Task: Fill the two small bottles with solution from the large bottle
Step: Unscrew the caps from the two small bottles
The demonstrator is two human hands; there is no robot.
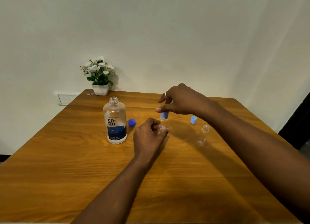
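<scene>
Left hand grips small bottle; right hand pinches its cap.

Wooden table with large bottle, flowerpot

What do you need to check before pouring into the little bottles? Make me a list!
1. Lid off big bottle: ok, dark cap lies beside it.
2. Lid off right bottle: ok, loose cap on the table.
3. Lid off held bottle: not ok, light cap is on it.
4. Grip of left hand on held bottle: ok.
5. Grip of right hand on light cap: cannot tell.
6. Solution in big bottle: cannot tell.
</scene>
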